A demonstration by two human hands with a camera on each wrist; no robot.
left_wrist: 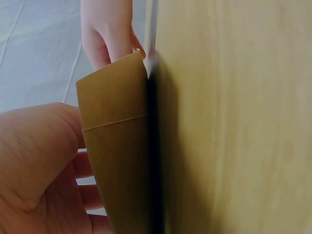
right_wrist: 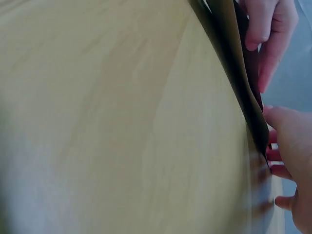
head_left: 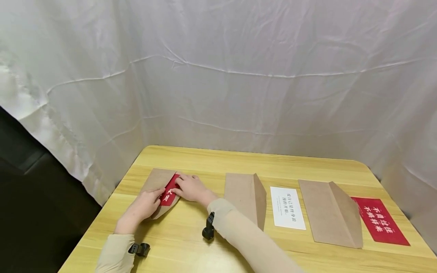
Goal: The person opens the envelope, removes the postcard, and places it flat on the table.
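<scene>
A brown paper envelope (head_left: 158, 178) is raised a little off the table at the left, its pointed flap spread to the right. Partly inside its mouth sits a red card (head_left: 168, 197) with white characters. My left hand (head_left: 145, 206) grips the envelope's near left side, fingertips by the card's edge; in the left wrist view its fingers pass behind the brown paper (left_wrist: 117, 97). From the right, my right hand (head_left: 192, 188) pinches the red card near its outer edge. Its fingers (right_wrist: 275, 155) are partly hidden by the paper in the right wrist view.
To the right lie a second brown envelope (head_left: 239, 191), a white card (head_left: 286, 208) with printed characters, a third envelope (head_left: 324, 216) and another red card (head_left: 382, 222) partly beneath that envelope's flap. The wooden table (head_left: 191, 246) meets a pale curtain (head_left: 239, 94) behind.
</scene>
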